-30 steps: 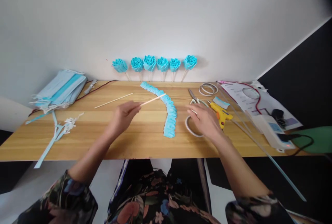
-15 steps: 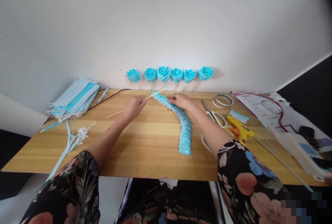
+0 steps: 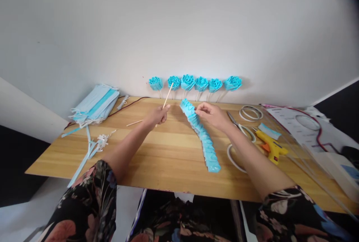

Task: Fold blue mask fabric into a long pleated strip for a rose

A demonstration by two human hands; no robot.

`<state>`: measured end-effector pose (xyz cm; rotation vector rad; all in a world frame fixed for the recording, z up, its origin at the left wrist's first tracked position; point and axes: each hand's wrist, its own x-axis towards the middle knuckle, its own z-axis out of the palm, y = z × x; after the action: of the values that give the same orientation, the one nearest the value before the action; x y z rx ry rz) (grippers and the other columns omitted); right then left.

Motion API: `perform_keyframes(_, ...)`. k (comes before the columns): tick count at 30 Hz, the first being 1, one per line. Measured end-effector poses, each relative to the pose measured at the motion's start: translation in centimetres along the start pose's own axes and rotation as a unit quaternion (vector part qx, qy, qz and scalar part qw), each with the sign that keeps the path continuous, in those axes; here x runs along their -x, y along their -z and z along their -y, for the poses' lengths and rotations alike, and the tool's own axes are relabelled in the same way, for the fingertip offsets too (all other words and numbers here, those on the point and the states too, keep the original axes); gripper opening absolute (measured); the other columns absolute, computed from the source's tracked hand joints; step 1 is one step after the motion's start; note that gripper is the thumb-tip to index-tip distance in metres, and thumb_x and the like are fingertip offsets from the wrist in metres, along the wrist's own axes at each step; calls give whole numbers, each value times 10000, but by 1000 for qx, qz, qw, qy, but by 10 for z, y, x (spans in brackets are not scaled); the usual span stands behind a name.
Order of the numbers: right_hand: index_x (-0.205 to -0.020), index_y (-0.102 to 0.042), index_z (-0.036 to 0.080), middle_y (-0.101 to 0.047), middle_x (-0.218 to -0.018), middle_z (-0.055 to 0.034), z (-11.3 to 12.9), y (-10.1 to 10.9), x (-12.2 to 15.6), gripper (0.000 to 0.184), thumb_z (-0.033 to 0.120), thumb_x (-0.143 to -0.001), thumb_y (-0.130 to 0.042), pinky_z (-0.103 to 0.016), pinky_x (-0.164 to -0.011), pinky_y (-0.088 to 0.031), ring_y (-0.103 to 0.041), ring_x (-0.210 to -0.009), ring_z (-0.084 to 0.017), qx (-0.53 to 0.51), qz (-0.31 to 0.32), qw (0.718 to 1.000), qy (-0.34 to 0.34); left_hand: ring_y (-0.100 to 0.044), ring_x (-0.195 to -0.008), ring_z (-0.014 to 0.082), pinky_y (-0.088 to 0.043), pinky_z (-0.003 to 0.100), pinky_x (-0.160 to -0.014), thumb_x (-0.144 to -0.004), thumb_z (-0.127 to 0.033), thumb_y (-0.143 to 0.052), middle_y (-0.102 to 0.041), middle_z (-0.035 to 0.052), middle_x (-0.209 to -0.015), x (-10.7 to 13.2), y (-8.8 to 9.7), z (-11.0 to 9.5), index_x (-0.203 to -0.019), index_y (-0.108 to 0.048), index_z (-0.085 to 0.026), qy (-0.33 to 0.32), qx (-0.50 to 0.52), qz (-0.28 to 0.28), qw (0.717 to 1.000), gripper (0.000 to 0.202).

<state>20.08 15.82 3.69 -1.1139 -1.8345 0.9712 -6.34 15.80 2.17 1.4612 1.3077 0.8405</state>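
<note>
Wood skewer (image 3: pixel 167 95) is pinched in your L hand (image 3: pixel 157 116), fingers pressed together round its lower end. Its long axis tilts up and away, tip twd the blue fabric roses (image 3: pixel 196 83) at the wall. Your R hand (image 3: pixel 211 114) pinches the far end of the pleated blue strip (image 3: pixel 204 139). The strip lies lengthwise on the table (image 3: pixel 168 156), near end veering right.

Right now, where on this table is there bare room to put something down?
The table is bare between the mask offcuts and the pleated blue strip, toward the front edge. Right of the strip it is crowded: tape rings, scissors, glue gun, papers.
</note>
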Motion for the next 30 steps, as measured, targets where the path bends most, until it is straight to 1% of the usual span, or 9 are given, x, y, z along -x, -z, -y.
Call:
perform_keyframes(5,-794,-623,200,-712,-863,-30,16,-1,19,228,416,-791,-695,-301,-740,-500,-636,-781,-163,-24,-12,999,26,-260,-352,82,-170,230,-432,-796,-763,-580,-331,-94,-372,7,-16,-2,-943,-643,-165,33,192,146,970,620)
perform_keyframes(7,-780,-627,197,-713,-847,-26,17,-1,25,224,408,-786,-703,-296,-740,-497,-637,-768,-157,-26,-19,999,28,-242,-356,75,-160,234,-428,-779,-738,-631,-288,-100,-365,6,-23,-7,-834,-613,-177,9,255,144,956,564)
perform_keyframes(10,-770,-633,194,-679,-754,-4,14,1,29,237,416,-769,-715,-276,-683,-484,-609,-697,-140,-35,-51,998,9,-236,-355,56,-149,241,-422,-751,-621,-738,-284,-91,-354,3,-29,-24,-592,-416,-207,-36,286,94,953,548)
perform_keyframes(15,-842,-651,199,-686,-780,-5,5,8,28,382,552,-734,-747,-280,-729,-516,-632,-724,-140,-115,-120,986,-6,-257,-348,49,-141,243,-419,-757,-470,-760,-361,-86,-354,-5,-35,-65,-612,-428,-202,-108,231,37,966,450)
perform_keyframes(19,-1125,-653,228,-726,-897,-40,6,16,24,578,713,-818,-583,-327,-825,-554,-691,-832,-174,-171,-107,979,-14,-261,-352,51,-153,249,-426,-783,-454,-716,-364,-84,-348,-8,-41,-91,-634,-487,-192,-134,180,33,974,379)
perform_keyframes(22,-1200,-638,239,-721,-1053,-66,11,21,17,637,747,-833,-525,-317,-838,-555,-685,-957,-186,-182,-105,978,9,-263,-372,50,-160,246,-440,-782,-425,-707,-362,-83,-371,-6,-50,-101,-637,-514,-182,-142,138,31,980,343)
perform_keyframes(25,-1134,-662,244,-691,-1088,-44,18,23,8,565,706,-818,-582,-284,-812,-538,-647,-992,-179,-164,-143,975,39,-267,-398,47,-172,243,-455,-783,-408,-705,-364,-79,-409,-5,-63,-106,-623,-523,-172,-142,98,26,985,338)
perform_keyframes(28,-891,-665,220,-635,-832,3,21,20,2,418,624,-783,-669,-256,-719,-497,-586,-777,-142,-139,-194,969,58,-275,-414,51,-189,239,-460,-797,-423,-695,-357,-76,-438,-6,-73,-105,-651,-560,-162,-145,73,20,986,329)
perform_keyframes(30,-776,-613,216,-553,-717,27,19,17,1,372,581,-775,-686,-246,-658,-462,-516,-675,-121,-139,-223,963,62,-321,-433,66,-232,232,-471,-836,-442,-657,-381,-69,-464,-5,-73,-101,-796,-650,-143,-165,53,24,985,302)
